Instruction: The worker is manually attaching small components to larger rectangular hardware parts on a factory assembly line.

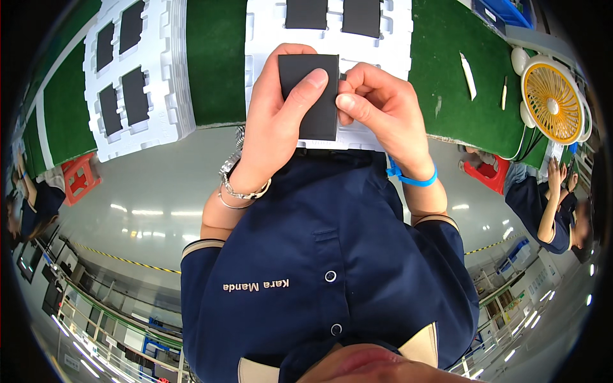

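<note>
A flat black rectangular piece (319, 115), about palm-sized, is held upright in front of me over the near edge of a white moulded tray (268, 19). My left hand (281, 105) grips it from the left, thumb laid across its face and fingers behind. At its right edge my right hand (383, 105) is closed, thumb and fingertips pinched against a small dark bit there that I cannot make out clearly. Two similar black pieces, one at the left (306, 13) and one at the right (362, 16), lie in the tray's far pockets.
A stack of white trays (169, 96) with several black pieces stands on the green bench (214, 64) to the left. On the right lie a white-handled knife (469, 76), a thin tool (504, 93) and a yellow fan (552, 103). Co-workers sit at both sides, near red stools (81, 179).
</note>
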### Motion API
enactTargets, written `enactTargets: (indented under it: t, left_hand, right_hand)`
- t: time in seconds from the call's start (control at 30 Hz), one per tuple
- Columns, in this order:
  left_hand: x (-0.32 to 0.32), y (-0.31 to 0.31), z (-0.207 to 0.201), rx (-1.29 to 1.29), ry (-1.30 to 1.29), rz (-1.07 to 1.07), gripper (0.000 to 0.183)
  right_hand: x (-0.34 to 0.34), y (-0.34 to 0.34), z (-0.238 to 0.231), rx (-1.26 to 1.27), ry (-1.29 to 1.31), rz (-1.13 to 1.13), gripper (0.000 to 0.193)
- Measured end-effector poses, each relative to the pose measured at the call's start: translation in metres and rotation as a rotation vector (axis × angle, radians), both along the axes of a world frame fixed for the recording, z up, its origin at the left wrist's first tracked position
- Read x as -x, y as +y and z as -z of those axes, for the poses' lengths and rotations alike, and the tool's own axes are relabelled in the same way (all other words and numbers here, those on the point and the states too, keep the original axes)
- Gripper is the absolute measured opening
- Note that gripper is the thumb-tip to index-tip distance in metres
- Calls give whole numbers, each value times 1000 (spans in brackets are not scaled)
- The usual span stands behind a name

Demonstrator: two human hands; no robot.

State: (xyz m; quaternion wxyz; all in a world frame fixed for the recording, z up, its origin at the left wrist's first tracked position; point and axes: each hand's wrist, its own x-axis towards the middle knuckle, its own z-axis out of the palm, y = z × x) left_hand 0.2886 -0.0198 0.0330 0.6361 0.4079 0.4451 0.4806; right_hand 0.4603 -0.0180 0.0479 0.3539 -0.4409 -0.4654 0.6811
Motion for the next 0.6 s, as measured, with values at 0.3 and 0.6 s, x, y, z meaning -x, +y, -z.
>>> enactTargets:
  t: [0.3,0.6]
  left_hand:
    - [1,0,3,-71,61,-65,29]
    - [1,-1,-1,-90,186,68,42]
  right_hand:
    - [9,-4,5,-140,-41,73,12]
    - [2,6,-1,-367,-255,139,8]
